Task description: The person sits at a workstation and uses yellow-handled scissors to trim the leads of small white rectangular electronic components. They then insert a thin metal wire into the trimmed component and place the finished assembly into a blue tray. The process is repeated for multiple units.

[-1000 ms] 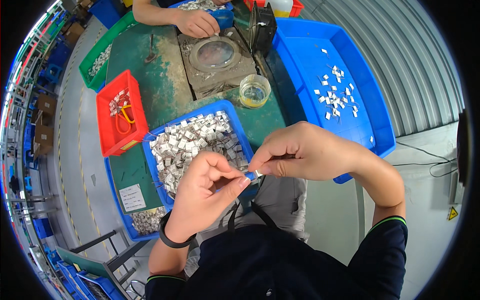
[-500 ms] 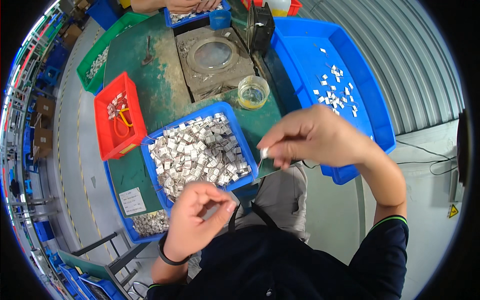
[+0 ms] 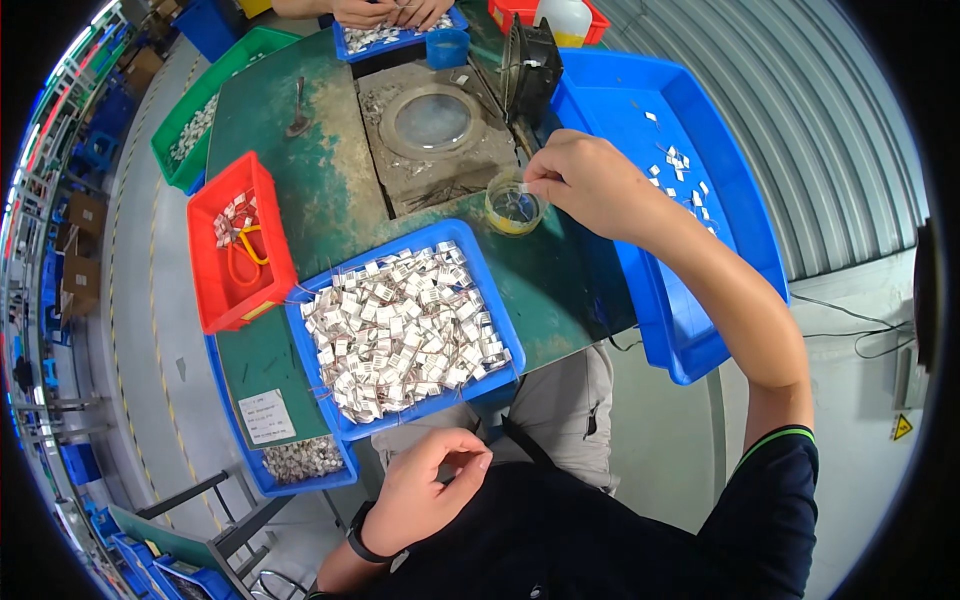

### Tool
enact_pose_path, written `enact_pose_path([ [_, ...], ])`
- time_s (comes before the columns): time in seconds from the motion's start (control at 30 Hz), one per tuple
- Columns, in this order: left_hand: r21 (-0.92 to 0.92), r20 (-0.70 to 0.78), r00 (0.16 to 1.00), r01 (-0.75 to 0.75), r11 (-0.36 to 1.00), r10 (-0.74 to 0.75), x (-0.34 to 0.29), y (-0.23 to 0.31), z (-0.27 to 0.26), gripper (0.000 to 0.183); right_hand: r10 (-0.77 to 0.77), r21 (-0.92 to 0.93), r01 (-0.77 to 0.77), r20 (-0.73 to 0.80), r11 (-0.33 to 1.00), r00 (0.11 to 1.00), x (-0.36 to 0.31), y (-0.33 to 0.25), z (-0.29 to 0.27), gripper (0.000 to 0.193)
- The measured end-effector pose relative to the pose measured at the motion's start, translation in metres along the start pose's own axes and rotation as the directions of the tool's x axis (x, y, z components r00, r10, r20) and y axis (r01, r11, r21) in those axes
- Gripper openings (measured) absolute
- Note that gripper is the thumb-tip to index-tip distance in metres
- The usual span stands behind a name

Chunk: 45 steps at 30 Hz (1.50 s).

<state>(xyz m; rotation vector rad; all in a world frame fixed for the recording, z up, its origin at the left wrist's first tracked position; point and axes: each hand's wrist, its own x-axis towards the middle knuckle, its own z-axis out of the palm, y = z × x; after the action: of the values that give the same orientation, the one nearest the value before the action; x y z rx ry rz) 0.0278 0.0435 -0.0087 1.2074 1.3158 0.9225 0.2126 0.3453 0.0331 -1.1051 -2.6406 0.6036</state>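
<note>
My right hand [image 3: 585, 185] is at the rim of a clear round cup [image 3: 514, 222] with yellowish liquid low in it. Pinched between thumb and fingers is a small white block-shaped component [image 3: 524, 187], mostly hidden by the fingertips; its thin wire leads point down into the cup. My left hand [image 3: 430, 492] hovers near my lap, fingers curled and thumb closed toward the index finger, with nothing visible in it. Just beyond it, a blue tray [image 3: 507, 340] holds a heap of similar white components [image 3: 400, 330] with wire leads.
A red bin [image 3: 203, 290] with orange-handled pliers [image 3: 245, 255] stands left. Behind the cup lies a round metal-rimmed plate [image 3: 432, 120], beside a black fan-like box [image 3: 528, 72]. A large blue tray [image 3: 690, 345] at right holds scattered components. Another person's hands [image 3: 395, 12] work at the far edge.
My right hand has moved forward from beside the heaped tray to the cup, carrying the white component. My left hand has drawn back from the tray toward my lap.
</note>
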Motion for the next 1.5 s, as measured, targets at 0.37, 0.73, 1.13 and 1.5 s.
enact_pose_path([
  [0.37,0.857,-0.064,0.859,-0.213,0.469,0.508,0.051,0.047,-0.037,0.026,0.01,0.035,-0.006,-0.129,0.999,0.992,0.027,-0.018,-0.009,0.016],
  [0.73,0.898,0.029,0.922,-0.193,0.395,0.385,0.082,0.026,-0.036,0.031,0.022,-0.111,-0.038,-0.138,0.993,0.99,0.122,0.005,0.053,0.014],
  [1.13,0.845,0.062,0.875,-0.302,0.442,0.48,0.082,0.027,-0.046,0.019,0.161,0.422,-0.13,-0.038,0.897,0.986,0.057,-0.037,-0.027,0.021],
  [1.5,0.452,-0.325,0.886,-0.161,0.877,0.33,0.089,0.039,-0.042,0.013,0.302,0.026,-0.307,-0.272,0.951,0.914,-0.074,-0.013,-0.099,0.02],
])
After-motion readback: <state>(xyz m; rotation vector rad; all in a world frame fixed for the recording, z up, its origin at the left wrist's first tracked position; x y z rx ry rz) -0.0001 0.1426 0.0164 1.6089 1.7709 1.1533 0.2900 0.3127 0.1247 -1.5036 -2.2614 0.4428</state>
